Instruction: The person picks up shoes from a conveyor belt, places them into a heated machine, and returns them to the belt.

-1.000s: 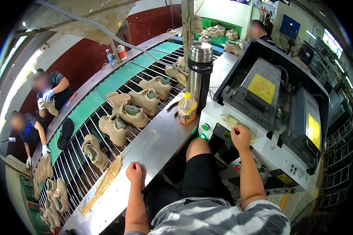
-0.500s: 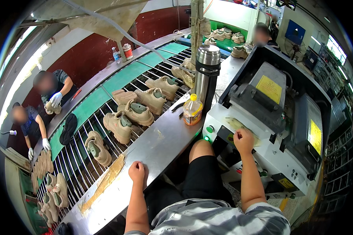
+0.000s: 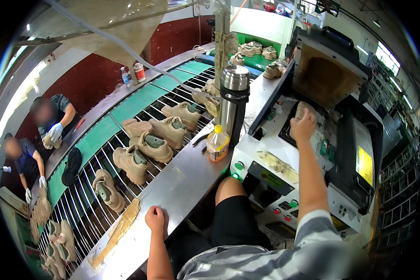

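Inside the opened machine on the right, my right hand closes its fingers on a beige shoe. That shoe rests on the machine's dark pad, partly covered by the fingers. Above it, the machine's lid stands raised, with a brown stained underside. My left hand is curled into a fist over the metal ledge, and nothing shows in it. Beside that hand, a strip of brown tape is stuck to the ledge. A beige shoe lies nearest to it on the rod conveyor.
A steel thermos and a bottle of yellow liquid stand on the ledge beside the machine. Several beige shoes line the rod conveyor. Across it, two people work; one gloved hand holds a shoe. The machine's second lid is down.
The near lid of the machine has swung up. My right hand has moved from the machine's front edge up and inward onto the shoe. My left hand remains a fist at the ledge.
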Available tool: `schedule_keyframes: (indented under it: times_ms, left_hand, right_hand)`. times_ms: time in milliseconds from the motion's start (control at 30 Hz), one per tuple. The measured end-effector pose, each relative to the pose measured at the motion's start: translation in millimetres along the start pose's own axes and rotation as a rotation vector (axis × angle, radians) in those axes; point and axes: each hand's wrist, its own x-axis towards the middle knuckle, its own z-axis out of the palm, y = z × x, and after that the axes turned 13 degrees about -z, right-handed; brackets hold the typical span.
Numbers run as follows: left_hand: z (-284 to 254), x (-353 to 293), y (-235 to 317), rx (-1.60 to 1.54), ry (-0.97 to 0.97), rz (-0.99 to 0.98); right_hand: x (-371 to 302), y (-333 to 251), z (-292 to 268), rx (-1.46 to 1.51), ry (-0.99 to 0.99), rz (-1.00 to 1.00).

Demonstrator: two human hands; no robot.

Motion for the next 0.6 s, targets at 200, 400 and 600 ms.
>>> schedule_keyframes:
  times_ms: [200, 400, 600]
  left_hand:
    - [-3, 1, 2, -0.065, 0.049, -0.037]
    - [-5, 0, -2, -0.124, 0.043, -0.115]
    - [11, -14, 4, -0.527, -0.574, -0.370]
  right_hand:
    - [50, 50, 38, 0.024, -0.572, 0.674]
    - [23, -16, -16, -0.059, -0.349, 0.766]
    - [-80, 2, -17, 0.531, 0.315, 0.410]
